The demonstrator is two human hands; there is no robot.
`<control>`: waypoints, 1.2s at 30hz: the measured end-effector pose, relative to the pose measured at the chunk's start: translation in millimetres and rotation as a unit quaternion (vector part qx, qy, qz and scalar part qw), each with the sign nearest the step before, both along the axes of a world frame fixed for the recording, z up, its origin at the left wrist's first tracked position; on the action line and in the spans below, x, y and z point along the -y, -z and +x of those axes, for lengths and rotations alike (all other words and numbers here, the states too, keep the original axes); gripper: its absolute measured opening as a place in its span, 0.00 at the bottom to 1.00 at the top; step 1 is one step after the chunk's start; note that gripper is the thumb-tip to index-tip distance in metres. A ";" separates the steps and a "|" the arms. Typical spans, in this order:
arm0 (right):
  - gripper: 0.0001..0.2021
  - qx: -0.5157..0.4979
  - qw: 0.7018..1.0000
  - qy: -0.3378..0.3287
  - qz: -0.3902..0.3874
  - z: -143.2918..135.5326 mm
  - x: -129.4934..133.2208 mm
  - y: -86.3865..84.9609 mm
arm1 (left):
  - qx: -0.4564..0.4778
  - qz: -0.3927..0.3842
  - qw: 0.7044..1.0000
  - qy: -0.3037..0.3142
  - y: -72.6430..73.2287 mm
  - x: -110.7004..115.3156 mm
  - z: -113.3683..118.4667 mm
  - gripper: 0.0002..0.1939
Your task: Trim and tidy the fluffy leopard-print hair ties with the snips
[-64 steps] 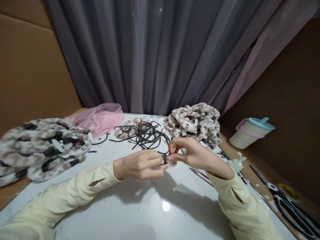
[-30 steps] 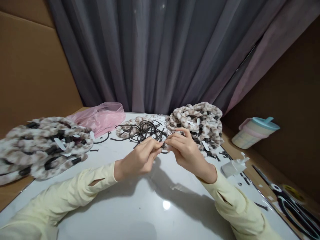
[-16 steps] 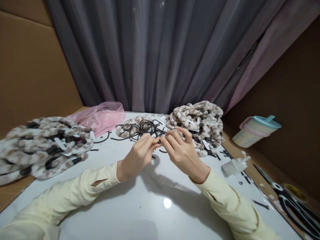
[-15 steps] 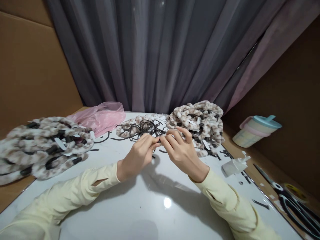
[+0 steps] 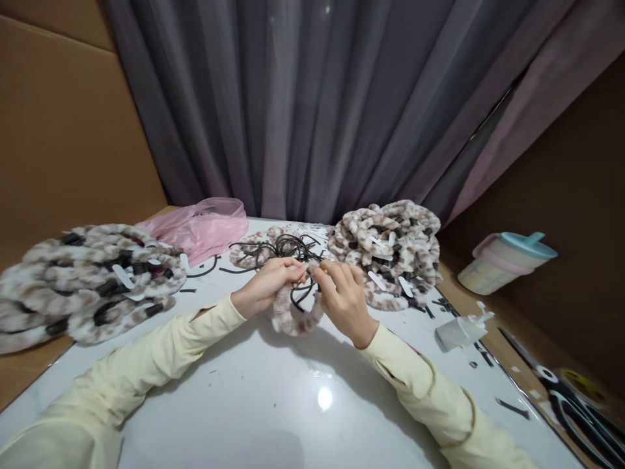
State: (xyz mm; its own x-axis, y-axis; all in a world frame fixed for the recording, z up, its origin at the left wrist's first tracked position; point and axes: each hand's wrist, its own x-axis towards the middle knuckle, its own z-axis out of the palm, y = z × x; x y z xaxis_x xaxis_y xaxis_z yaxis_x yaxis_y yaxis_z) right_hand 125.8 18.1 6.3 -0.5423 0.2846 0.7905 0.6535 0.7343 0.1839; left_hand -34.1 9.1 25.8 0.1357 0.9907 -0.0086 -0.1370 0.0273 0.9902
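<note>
A furry spotted strip (image 5: pixel 296 319), bent into a ring, hangs between my hands over the white table. My left hand (image 5: pixel 271 284) pinches one end of it. The other end is in the closed fingers of my right hand (image 5: pixel 343 296), and the two ends almost meet. What lies right between the fingertips is too small to make out. Just behind my hands is a tangle of black cords (image 5: pixel 293 247), with one cord curving down inside the ring.
Piles of furry rings lie left (image 5: pixel 92 280) and right (image 5: pixel 390 251). A pink plastic bag (image 5: pixel 205 228) lies at the back left. On the right are a small white bottle (image 5: pixel 459 331), a lidded cup (image 5: pixel 498 264), scissors (image 5: pixel 561 391) and black scraps.
The furry strip has come into view between my hands, bent into a ring below them. My right hand's fingers have curled in, and the view has shifted slightly.
</note>
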 end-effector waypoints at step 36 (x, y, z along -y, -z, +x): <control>0.11 -0.049 0.919 -0.045 -0.389 -3.6 17.6 -19.2 | -0.390 0.555 0.722 -0.137 25.5 -0.9 -3.0 0.05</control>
